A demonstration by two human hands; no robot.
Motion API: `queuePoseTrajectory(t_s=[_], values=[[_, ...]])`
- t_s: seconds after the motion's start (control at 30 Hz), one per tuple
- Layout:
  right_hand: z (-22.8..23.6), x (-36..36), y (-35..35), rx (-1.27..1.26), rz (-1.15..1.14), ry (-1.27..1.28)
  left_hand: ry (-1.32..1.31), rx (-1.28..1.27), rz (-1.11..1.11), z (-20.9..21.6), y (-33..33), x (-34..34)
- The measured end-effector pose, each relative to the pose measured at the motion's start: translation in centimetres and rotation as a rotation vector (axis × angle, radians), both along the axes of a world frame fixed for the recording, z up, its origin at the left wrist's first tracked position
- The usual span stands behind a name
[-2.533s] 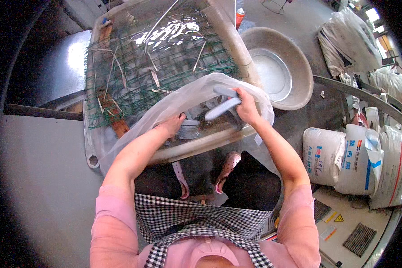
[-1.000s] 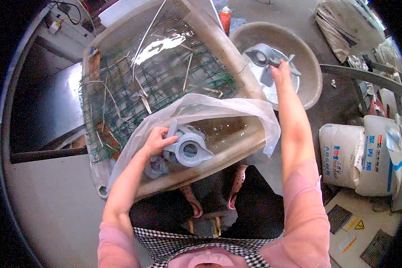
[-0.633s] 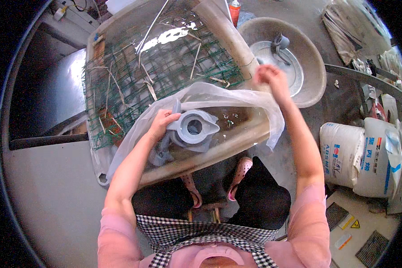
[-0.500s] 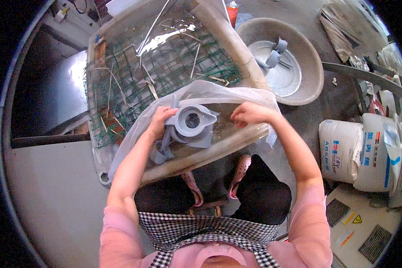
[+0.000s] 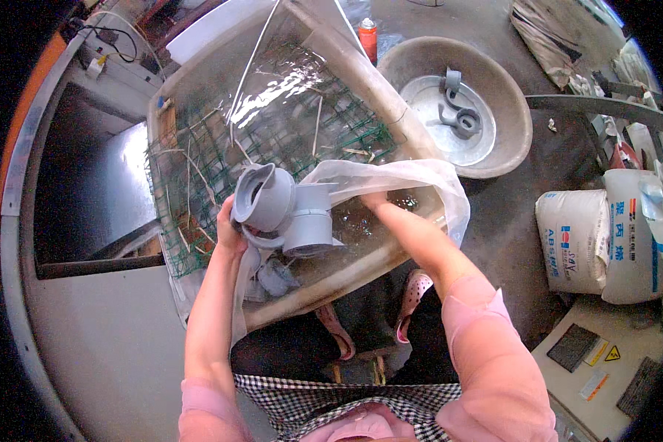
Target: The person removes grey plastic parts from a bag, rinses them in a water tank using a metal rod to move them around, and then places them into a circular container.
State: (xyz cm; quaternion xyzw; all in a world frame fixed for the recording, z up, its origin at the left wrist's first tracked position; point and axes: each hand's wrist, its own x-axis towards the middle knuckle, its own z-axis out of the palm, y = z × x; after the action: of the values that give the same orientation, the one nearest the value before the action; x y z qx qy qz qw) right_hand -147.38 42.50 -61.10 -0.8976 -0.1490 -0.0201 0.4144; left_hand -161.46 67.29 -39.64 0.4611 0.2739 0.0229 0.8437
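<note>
My left hand grips a large grey plastic pipe fitting by its left side, its fingers partly hidden behind the part. The fitting has a wide round mouth with a pointed lip and a second cylinder beside it. My right hand reaches into the opening of a clear plastic bag, low over the wet inside of the tub; its fingers are hidden there. More grey plastic pieces lie in the bag below my left hand.
A large tub holds water and a green wire mesh with loose pale strips. To its right stands a round basin with several grey plastic pieces. A red spray can and white sacks stand nearby.
The grey fitting has moved left and tilted, so its mouth faces up and left. My right hand has dropped from above the bag into its opening. Pieces in the basin lie differently.
</note>
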Motion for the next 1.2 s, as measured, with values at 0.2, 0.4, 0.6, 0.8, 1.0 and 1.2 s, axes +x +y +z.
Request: queuePoseTrajectory(t_s=[0.2,0.4,0.6,0.8,1.0,1.2], values=[[0.3,1.8,-1.1,0.036,0.299,0.154,0.062,0.085,0.064,3.6,-1.9,2.2],[3.7,0.7,-0.8,0.045,0.515,0.227,0.09,0.092,0.166,6.2,-4.6,5.3],[4.6,-2.1,-3.6,0.074,0.461,0.167,0.074,-0.023,0.05,7.2,-7.0,7.4],[8.6,-4.4,-7.0,-0.055,0.351,0.406,-0.025,0.017,-0.11,5.7,-13.1,12.9],[14.1,-6.2,-8.0,-0.128,0.244,0.456,-0.226,0.01,-0.117,2.9,-19.8,23.6],[15.9,-5.4,-10.1,-0.089,0.339,0.365,-0.166,-0.095,-0.231,2.0,-26.1,30.0]])
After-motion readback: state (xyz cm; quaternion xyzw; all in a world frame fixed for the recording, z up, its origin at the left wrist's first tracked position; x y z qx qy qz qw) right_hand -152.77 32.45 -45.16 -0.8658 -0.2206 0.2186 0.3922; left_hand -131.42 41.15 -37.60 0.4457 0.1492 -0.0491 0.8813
